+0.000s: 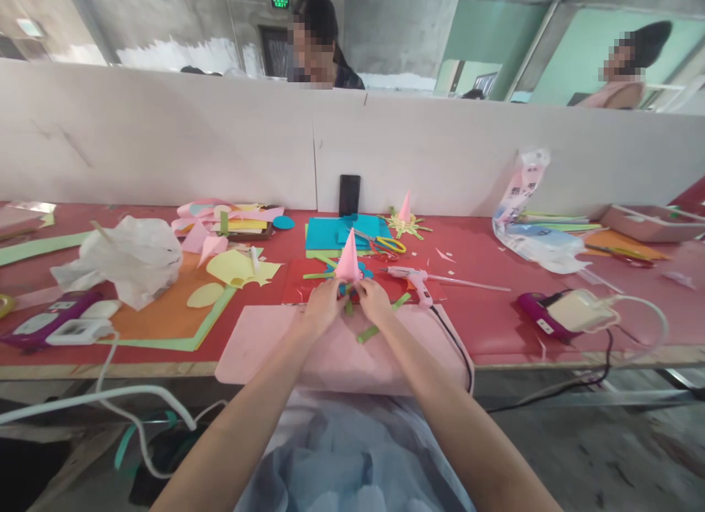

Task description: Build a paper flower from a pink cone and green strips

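A pink paper cone stands upright between my two hands at the middle of the table. My left hand pinches its base from the left, fingers closed. From the right, my right hand grips the same base, where small green paper strips stick out. Both hands rest over a pink paper sheet that hangs over the table's front edge. A loose green strip lies on that sheet just below my right hand.
A white glue gun lies right of my hands, its cord running off the edge. Yellow-handled scissors rest on blue paper. A second pink cone and a phone stand against the partition. Crumpled plastic lies left; two people sit beyond the partition.
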`<state>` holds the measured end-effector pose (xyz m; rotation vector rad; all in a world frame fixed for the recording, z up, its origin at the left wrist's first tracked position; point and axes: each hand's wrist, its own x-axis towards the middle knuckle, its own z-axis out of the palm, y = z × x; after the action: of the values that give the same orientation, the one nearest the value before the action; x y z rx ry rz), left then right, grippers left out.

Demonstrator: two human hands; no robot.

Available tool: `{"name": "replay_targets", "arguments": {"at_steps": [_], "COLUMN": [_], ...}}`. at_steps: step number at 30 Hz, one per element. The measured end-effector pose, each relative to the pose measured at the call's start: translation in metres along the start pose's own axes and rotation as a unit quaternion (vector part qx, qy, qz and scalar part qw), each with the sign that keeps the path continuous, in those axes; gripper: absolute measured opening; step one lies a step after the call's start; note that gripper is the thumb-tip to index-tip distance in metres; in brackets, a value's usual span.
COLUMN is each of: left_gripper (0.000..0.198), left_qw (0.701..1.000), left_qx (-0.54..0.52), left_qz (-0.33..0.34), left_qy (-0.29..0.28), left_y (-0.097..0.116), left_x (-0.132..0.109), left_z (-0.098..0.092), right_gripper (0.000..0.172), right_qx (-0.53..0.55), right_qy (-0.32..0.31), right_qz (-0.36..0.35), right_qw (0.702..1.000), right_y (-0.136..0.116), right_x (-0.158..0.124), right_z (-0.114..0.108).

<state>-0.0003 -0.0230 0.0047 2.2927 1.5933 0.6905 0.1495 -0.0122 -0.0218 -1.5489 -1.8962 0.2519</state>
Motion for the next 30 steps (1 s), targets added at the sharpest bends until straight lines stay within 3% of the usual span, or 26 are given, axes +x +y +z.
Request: {"name": "replay_targets", "arguments": {"at_steps": [11, 16, 20, 25, 30], "left_gripper": [0.021, 0.025, 0.028, 0.031, 0.026], "left_qw": [1.0, 1.0, 1.0, 0.996, 0.992], "left_qx": [0.002, -0.005, -0.008, -0.059, -0.116], "left_qz": [0.004, 0.003, 0.014, 0.022, 0.045], "left_qy": [-0.002, 0.005, -0.01, -0.057, -0.037], "left_y": [-0.001, 0.0, -0.005, -0.018, -0.024], "left_x": [-0.001, -0.001, 0.004, 0.013, 0.01], "left_z": [0.0, 0.0, 0.001, 0.001, 0.001], "right_gripper": [0.027, 0.028, 0.028, 0.031, 0.029], "right_qx": [0.005, -0.006, -0.023, -0.025, -0.008], "right_qy": [0.025, -0.015, -0.013, -0.012, -0.01], "right_qz": [0.015, 0.015, 0.018, 0.041, 0.044], "right_qw": [1.0, 1.0, 0.999, 0.999, 0.999], "right_y": [-0.002, -0.005, -0.007, -0.011, -0.009], "right_x": [-0.002, -0.002, -0.002, -0.003, -0.002], "right_z": [-0.003, -0.005, -0.003, -0.005, -0.006]}}
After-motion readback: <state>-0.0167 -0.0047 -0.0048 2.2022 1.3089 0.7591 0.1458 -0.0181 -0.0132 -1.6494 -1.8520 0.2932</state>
